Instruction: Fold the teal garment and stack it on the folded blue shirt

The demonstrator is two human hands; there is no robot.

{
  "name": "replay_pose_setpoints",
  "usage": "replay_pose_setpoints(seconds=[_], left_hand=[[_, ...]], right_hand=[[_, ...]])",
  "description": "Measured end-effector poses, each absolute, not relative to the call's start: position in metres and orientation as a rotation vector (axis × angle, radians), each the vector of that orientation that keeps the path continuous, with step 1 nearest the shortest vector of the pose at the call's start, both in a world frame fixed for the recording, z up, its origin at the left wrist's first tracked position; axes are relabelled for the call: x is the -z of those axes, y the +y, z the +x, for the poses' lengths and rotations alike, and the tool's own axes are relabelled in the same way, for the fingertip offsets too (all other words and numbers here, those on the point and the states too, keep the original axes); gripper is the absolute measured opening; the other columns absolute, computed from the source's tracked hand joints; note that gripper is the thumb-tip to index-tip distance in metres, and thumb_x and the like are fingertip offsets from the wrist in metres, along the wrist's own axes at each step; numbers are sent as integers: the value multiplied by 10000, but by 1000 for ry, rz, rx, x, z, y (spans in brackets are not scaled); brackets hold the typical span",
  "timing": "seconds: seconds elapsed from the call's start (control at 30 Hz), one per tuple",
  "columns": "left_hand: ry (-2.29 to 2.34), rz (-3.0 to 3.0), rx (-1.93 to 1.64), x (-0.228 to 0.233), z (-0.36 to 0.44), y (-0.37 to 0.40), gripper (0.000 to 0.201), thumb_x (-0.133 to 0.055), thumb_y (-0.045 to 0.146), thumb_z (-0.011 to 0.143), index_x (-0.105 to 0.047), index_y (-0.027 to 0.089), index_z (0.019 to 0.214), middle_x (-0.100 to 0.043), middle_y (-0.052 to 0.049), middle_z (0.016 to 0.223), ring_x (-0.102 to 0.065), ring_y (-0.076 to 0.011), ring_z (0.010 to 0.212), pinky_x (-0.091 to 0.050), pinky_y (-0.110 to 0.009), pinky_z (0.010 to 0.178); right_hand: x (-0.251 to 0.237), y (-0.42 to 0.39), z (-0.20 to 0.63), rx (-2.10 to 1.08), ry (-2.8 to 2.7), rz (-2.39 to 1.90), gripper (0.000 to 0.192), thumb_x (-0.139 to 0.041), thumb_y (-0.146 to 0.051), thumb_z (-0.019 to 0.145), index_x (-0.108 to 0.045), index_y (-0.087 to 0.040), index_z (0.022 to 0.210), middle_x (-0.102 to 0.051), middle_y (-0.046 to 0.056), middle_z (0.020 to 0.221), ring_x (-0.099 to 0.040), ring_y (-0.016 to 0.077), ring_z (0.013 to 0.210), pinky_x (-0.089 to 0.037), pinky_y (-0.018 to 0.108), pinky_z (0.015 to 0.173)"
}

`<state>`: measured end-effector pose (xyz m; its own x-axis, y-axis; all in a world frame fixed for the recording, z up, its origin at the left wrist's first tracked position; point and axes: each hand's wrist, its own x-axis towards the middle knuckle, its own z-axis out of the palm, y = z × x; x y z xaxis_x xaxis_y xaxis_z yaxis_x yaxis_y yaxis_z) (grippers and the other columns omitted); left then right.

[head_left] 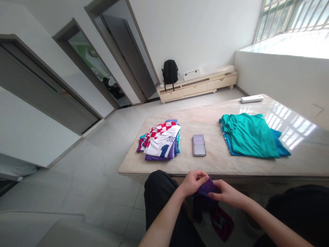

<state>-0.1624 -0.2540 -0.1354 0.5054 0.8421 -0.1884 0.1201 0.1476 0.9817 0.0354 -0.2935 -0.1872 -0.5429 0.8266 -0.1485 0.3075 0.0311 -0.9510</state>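
Between my knees, at the table's front edge, my left hand (194,183) pinches the top of a purple garment (206,188). My right hand (226,194) grips the same garment from the other side, with thumb and fingers closed on the cloth. Below the hands the fabric hangs in shadow, and a dark red and black patterned part (222,223) shows low down; whether it belongs to the same garment I cannot tell. On the table to the left lies a stack of folded jerseys (164,139), a red-and-white checked one on top. To the right are folded teal shorts (253,135) over blue cloth.
A phone-like device (199,145), blurred out, lies on the marble-topped table (205,120) between the stacks. At the far edge sits a white oblong object (252,98). Beyond stands a low cabinet (195,88) with a black backpack (170,72). My knees are against the table's front.
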Motion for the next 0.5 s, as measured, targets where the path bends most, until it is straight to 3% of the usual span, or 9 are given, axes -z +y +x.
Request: replay_pose_setpoints(seconds=[0.07,0.13,0.3,0.4,0.5], left_hand=[[946,1399,-628,129,-163,-258,441,-739,576,828,-740,138,880,-677,-39,776,-574,-148,679,-421,-255,649],[959,1443,-626,117,-166,-263,399,-715,543,859,-743,145,885,-674,-34,774,-571,-150,690,-423,-257,662],[1039,1643,-635,61,-193,-282,313,-641,467,936,-742,172,913,-680,-21,804,-570,-154,735,-419,-247,687],[1102,1766,-642,22,-213,-294,312,-602,468,962,-735,187,932,-691,-20,830,-580,-162,763,-426,-243,700],[1119,1783,-631,-1,-224,-306,328,-595,485,964,-719,183,928,-656,-11,785,-547,-150,718,-401,-235,649]], right_hand=[[187,-298,40,-1499,-2001,-1273,297,-672,-445,818,-711,-152,798,-707,54,719,-645,213,651,-461,256,554],[185,-303,46,-1370,-2119,-1442,204,-704,-359,754,-700,-157,733,-703,67,693,-639,228,629,-420,270,551],[172,-318,79,-963,-2333,-1752,128,-667,-287,737,-731,-177,722,-750,167,832,-710,368,809,-456,381,692],[158,-321,109,-777,-2405,-1842,136,-604,-235,756,-738,-225,734,-760,134,831,-724,374,861,-462,392,719],[141,-317,138,-563,-2368,-1971,186,-574,-269,800,-747,-261,870,-768,107,871,-726,373,871,-471,391,696]])
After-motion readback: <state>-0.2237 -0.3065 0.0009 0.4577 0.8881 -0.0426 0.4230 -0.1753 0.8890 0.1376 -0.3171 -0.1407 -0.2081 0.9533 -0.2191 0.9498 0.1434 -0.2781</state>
